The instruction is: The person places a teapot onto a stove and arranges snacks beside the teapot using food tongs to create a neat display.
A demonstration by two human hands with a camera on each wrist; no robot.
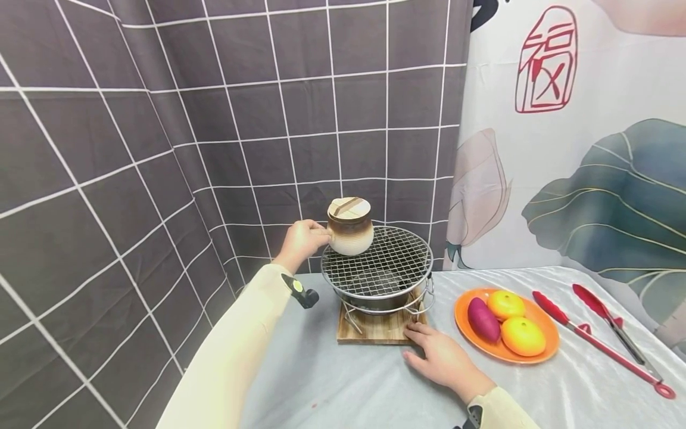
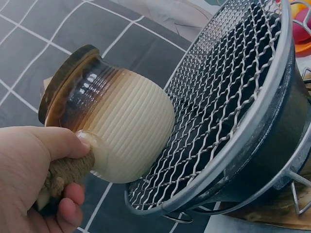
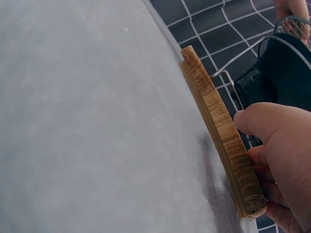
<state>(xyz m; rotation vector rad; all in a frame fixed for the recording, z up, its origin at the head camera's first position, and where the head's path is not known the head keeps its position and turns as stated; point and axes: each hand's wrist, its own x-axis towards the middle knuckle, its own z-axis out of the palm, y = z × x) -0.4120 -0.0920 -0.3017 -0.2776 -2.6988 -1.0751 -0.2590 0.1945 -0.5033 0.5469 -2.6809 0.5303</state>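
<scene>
A small ceramic pot (image 1: pixel 351 237), ribbed cream below and brown toward the top, has a light wooden lid (image 1: pixel 349 208). My left hand (image 1: pixel 304 243) grips its side handle, which is wrapped in twine (image 2: pixel 68 175) in the left wrist view. The pot is over the left part of a round wire grill mesh (image 1: pixel 383 262); whether its base touches the mesh I cannot tell. Beneath the mesh is a dark round stove (image 2: pixel 265 145) on a wooden board (image 1: pixel 375 332). My right hand (image 1: pixel 442 360) rests with extended fingers at the board's front right corner.
Right of the board, an orange plate (image 1: pixel 552 342) carries two orange citrus fruits (image 1: pixel 523 336) and a purple sweet potato (image 1: pixel 483 319). Red-tipped tongs (image 1: pixel 595 339) lie farther right on the pale tablecloth (image 1: pixel 321 381). A dark gridded curtain (image 1: pixel 268 119) hangs behind and left.
</scene>
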